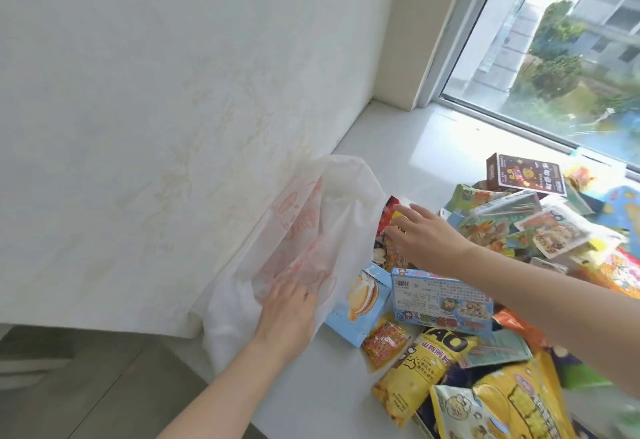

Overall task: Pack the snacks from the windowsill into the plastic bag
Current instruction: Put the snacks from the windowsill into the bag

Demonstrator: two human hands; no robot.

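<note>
Pushing a red packet [388,219] into the mouth of the plastic bag [311,227] with the right hand [424,239], fingers curled round its top edge; left hand [287,314] laid on the bag's lower lip, fingers near straight, pinching or merely pressing impossible to tell; bag slumped against the wall at the left edge of the windowsill [398,148]; barely begun, seemingly; blue box [441,300], yellow packets [415,379], brown box [526,175] and much else yet to pack, heaped towards the window.

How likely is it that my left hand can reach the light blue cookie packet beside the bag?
Likely yes: the left hand rests on the plastic bag, right beside the cookie packet, with nothing between them.
</note>
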